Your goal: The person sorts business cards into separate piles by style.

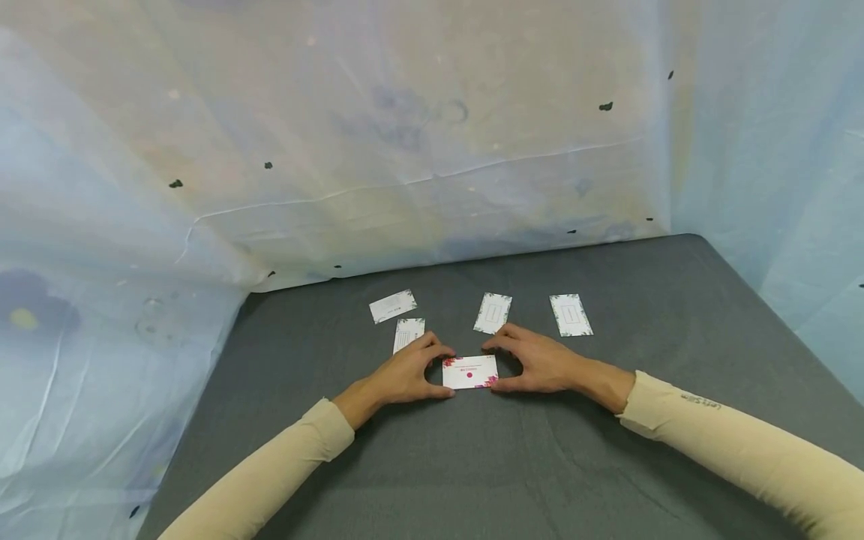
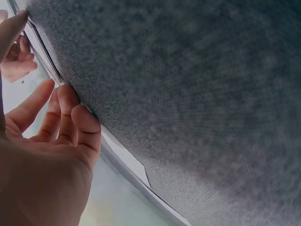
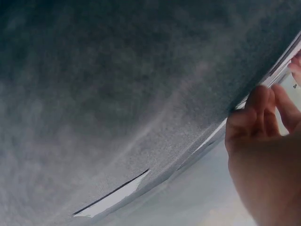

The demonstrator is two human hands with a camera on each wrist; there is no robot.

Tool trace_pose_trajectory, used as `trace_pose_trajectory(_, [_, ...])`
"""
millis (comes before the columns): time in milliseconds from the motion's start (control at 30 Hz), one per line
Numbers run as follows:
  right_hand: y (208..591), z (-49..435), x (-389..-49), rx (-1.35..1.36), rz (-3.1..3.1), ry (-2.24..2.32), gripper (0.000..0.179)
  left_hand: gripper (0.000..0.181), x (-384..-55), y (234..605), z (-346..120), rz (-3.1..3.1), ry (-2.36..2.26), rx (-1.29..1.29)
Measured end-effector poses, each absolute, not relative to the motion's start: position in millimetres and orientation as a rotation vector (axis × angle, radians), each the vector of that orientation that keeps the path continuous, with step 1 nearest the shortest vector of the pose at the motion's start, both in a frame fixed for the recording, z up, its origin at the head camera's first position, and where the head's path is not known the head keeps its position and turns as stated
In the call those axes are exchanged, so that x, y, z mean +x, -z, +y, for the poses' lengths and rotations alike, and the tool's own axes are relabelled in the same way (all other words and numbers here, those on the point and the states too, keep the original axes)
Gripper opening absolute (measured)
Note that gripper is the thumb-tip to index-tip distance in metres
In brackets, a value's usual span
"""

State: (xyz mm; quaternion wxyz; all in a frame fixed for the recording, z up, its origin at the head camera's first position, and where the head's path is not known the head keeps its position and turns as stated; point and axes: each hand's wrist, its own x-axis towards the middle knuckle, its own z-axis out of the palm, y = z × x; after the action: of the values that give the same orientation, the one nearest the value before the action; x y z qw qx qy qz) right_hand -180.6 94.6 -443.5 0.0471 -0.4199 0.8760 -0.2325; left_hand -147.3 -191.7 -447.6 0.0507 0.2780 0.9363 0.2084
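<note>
A white card with red and pink flower corners (image 1: 478, 363) lies flat, low over the grey cloth in the head view. My left hand (image 1: 405, 373) holds its left end, thumb at the near corner and forefinger at the far one. At the opposite end, my right hand (image 1: 545, 364) grips the card the same way, fingers bent round the side. The left wrist view shows the card edge-on as a thin strip (image 2: 43, 46) by the fingertips. Just beyond the left fingers, a white card with printed lines (image 1: 407, 332) is partly covered by that hand.
A tilted white card (image 1: 393, 306) lies at the back left. Two more leaf-bordered cards, one in the middle (image 1: 493, 312) and one at the right (image 1: 571, 314), lie beyond the right hand. Grey cloth covers the table (image 1: 445, 465); pale patterned sheets (image 1: 418, 112) hang around it.
</note>
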Motion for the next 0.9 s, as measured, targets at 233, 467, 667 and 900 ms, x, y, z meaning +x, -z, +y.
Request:
trace_pose_trajectory(233, [444,109,-183,-1.411,2.897,0.440,0.054,0.072,-146,446,-193,2.836,-0.615,0.809])
trace_pose_trajectory(467, [448,135,-195,-1.220,3.126,0.326,0.051,0.062,-151,441,-194,2.890,-0.698,0.892])
trace_pose_trajectory(667, [455,165,-202,-0.934,3.311,0.142,0.057,0.055,-157,440,-178,2.859,-0.732,0.948])
trace_pose_trajectory(900, [456,179,-207,-0.594,3.267,0.296,0.069,0.050,-179,433,-150,2.849,-0.673,0.973])
